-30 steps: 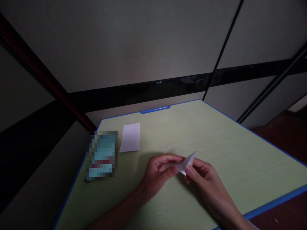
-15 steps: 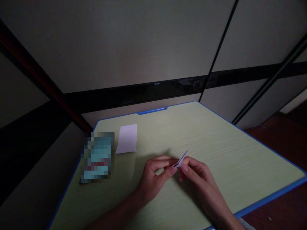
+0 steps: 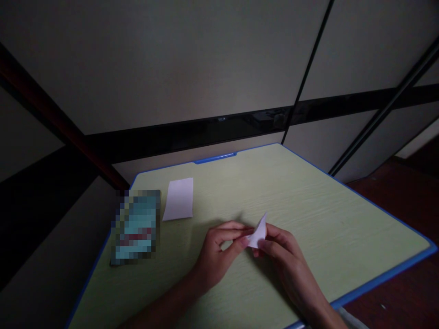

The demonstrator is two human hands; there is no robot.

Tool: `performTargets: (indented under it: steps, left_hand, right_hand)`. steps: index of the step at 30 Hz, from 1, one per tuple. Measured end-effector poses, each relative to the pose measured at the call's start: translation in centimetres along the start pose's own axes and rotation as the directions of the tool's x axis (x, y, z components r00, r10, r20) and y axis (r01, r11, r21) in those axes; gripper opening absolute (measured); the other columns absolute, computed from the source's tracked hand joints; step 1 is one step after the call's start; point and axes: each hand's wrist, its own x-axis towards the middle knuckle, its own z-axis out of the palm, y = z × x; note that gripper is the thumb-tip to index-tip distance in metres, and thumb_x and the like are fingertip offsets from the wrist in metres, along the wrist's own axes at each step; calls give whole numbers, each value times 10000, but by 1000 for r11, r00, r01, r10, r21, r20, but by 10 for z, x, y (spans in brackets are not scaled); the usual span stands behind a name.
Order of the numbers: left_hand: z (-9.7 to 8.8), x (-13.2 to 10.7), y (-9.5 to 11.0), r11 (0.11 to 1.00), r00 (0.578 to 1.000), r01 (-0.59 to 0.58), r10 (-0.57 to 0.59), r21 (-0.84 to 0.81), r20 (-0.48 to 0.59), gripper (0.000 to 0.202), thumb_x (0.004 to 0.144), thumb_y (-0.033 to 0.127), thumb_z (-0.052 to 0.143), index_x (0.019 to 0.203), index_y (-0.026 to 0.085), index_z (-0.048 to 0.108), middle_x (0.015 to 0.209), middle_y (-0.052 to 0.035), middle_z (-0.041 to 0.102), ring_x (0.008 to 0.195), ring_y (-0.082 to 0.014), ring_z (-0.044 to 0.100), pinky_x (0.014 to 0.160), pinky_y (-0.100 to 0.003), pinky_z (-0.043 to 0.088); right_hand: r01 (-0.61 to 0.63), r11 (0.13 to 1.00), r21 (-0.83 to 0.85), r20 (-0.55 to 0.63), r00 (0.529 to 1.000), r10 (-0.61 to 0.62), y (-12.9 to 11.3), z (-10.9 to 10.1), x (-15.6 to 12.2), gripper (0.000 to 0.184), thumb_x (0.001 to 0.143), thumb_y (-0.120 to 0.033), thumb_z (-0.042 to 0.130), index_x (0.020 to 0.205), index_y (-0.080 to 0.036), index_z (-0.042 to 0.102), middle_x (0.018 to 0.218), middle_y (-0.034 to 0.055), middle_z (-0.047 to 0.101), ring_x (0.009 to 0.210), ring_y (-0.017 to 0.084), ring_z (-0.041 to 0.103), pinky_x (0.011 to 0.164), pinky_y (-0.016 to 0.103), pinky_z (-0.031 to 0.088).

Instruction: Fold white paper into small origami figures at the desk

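A small piece of folded white paper [image 3: 258, 234] is held up between my two hands, just above the table, with one pointed corner sticking upward. My left hand [image 3: 219, 251] pinches its left edge between thumb and fingers. On the other side, my right hand [image 3: 283, 249] grips the paper with the thumb in front and the fingers behind. Parts of the paper are covered by the fingertips. To the left, a white sheet of paper [image 3: 179, 198] lies flat on the table.
The pale table [image 3: 308, 196] has a blue rim and a blue handle [image 3: 216, 158] at its far edge. A blurred-out flat object [image 3: 137, 228] lies at its left side. Cabinet panels [image 3: 192, 68] with a dark band stand right behind the table.
The folded paper has turned so that more of its white face shows toward me. Both hands keep their hold on it. The view has shifted slightly.
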Motion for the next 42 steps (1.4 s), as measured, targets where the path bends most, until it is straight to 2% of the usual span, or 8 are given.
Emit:
performTargets:
  steps: [5, 10, 19, 22, 26, 30, 36, 42]
  left_hand:
    - [-1, 2, -11, 933, 949, 213, -268, -289, -167, 250, 730, 307, 539, 577, 120, 604, 495, 13, 506, 474, -100, 435, 464, -205, 324]
    - [-2, 3, -19, 796, 906, 231, -385, -559, -174, 252, 663, 339, 611, 547, 123, 553, 480, 22, 497, 478, -88, 426, 470, -198, 320]
    - [-4, 1, -10, 846, 910, 325, -402, -424, -104, 163, 592, 242, 666, 655, 97, 626, 562, -6, 591, 492, -94, 479, 471, -195, 371]
    - [-4, 1, -10, 847, 908, 315, -400, -428, -124, 164, 601, 235, 662, 670, 88, 638, 603, -29, 619, 529, -112, 508, 515, -215, 394]
    - [-5, 2, -13, 848, 910, 283, -385, -448, -154, 169, 601, 228, 668, 693, 87, 649, 635, -46, 638, 582, -143, 541, 568, -245, 411]
    - [-6, 2, -13, 858, 907, 292, -389, -423, -161, 174, 592, 234, 670, 678, 83, 654, 618, -38, 628, 546, -126, 517, 517, -222, 380]
    - [-6, 1, -12, 849, 890, 331, -426, -411, -162, 212, 607, 299, 649, 618, 89, 619, 542, -15, 569, 500, -110, 478, 474, -211, 342]
    - [-6, 1, -10, 900, 888, 328, -397, -287, -230, 272, 633, 350, 609, 567, 86, 597, 495, 5, 495, 468, -90, 407, 436, -198, 289]
  right_hand:
    - [14, 1000, -5, 50, 999, -14, 0, -1, 0, 113, 641, -161, 465, 593, -143, 566, 538, -4, 496, 538, 136, 411, 525, 255, 312]
    - [15, 996, -89, -6, 1000, -16, -1, -2, 0, 110, 645, -165, 478, 541, -157, 513, 505, -19, 458, 510, 127, 390, 485, 246, 287]
    - [-6, 991, -131, 65, 998, 14, -3, 1, 0, 115, 657, -162, 459, 544, -167, 479, 509, -24, 435, 495, 123, 388, 462, 242, 314]
    - [107, 982, -154, -1, 994, -108, -4, 3, -2, 69, 678, -119, 486, 690, -186, 498, 611, -19, 485, 559, 132, 456, 492, 238, 373]
    - [335, 889, -312, 66, 941, -331, -4, 4, -4, 441, 674, -34, 506, 1043, -274, 482, 1052, 45, 493, 901, 197, 507, 695, 323, 455]
    - [410, 776, -479, 194, 912, -362, -5, 4, -2, 424, 677, 5, 511, 978, -275, 613, 1080, 61, 514, 1006, 233, 484, 828, 394, 409]
    - [385, 849, -363, 160, 923, -350, -6, 3, 3, 334, 708, -56, 578, 915, -299, 676, 1038, 60, 581, 944, 216, 548, 774, 373, 460]
    - [374, 846, -379, 162, 927, -337, -3, 0, 2, 275, 720, -85, 594, 874, -289, 696, 1042, 67, 598, 917, 210, 563, 759, 360, 458]
